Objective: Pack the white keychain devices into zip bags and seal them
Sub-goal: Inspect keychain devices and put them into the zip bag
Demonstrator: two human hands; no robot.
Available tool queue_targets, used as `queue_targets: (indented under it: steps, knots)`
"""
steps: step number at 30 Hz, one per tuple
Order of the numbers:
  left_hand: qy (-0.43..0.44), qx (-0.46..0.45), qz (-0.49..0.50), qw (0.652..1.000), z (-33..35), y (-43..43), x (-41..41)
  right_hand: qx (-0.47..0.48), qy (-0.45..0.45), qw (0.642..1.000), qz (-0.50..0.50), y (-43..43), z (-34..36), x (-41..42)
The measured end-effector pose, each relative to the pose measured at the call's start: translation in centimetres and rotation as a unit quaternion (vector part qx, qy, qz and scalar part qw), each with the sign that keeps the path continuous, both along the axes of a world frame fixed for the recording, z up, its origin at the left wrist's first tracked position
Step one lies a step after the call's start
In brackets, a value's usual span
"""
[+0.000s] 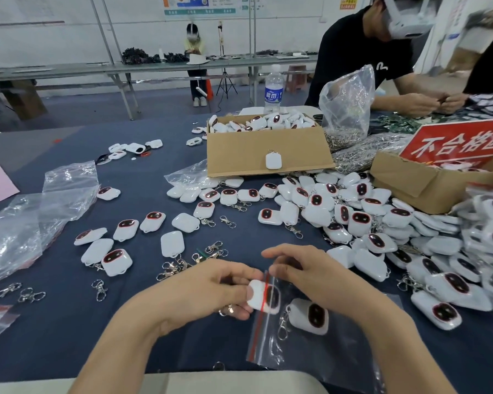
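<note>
The dark table (54, 336) carried a broad heap of white keychain devices (382, 223) on the right and an open cardboard box (268, 149) of more behind it, so supply was no worry; the care lay in the near middle, where a clear zip bag (325, 351) lay flat with its mouth turned to the left. The step in hand looked like feeding a device into that mouth. To do it well, the mouth should be kept spread wide, the device slid in flat and square to the opening, and its metal clasp tucked fully past the seal before the strip is pressed shut from one end to the other, or the closure would likely gape. The right hand (310, 277) reached over the top of the bag, thumb and fingers drawn together at the upper end of the mouth and seemingly pinching its lip, the forefinger stretched out above; the exact contact was partly hidden. The left hand (211, 291) came in from the left with fingers curled under and thumb pressed on top, gripping the device (256, 294), which sat halfway across the red zip strip (261, 317). A second device (309, 315) lay just beyond, in or under the bag; which, I could not tell. The clasp (227, 309) hung below the left fingers, not yet inside.
</note>
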State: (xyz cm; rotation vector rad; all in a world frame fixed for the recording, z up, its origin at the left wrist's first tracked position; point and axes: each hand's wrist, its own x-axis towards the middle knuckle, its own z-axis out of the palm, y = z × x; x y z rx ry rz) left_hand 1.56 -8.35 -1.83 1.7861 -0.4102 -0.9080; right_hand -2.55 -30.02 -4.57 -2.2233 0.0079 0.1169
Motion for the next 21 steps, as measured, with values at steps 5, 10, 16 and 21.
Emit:
queue_targets:
  steps: [5, 10, 16, 21]
  knots:
    - [0.016, -0.045, 0.096, 0.994, 0.6, -1.9, -0.8, 0.075, -0.023, 0.997, -0.009, -0.3, -0.3, 0.3]
    - [0.07, -0.053, 0.112, 0.99, 0.7, -4.0, -1.9, 0.161, -0.023, 0.987, -0.005, -0.2, 0.0, 0.4]
    - [0.024, -0.002, 0.073, 0.997, 1.1, -4.5, -2.7, 0.212, -0.024, 0.977, -0.006, -0.3, 0.4, 0.2]
    - [0.007, 0.002, -0.011, 1.0, 2.7, -3.7, -3.3, 0.255, -0.017, 0.967, 0.017, -0.2, 0.4, 0.3]
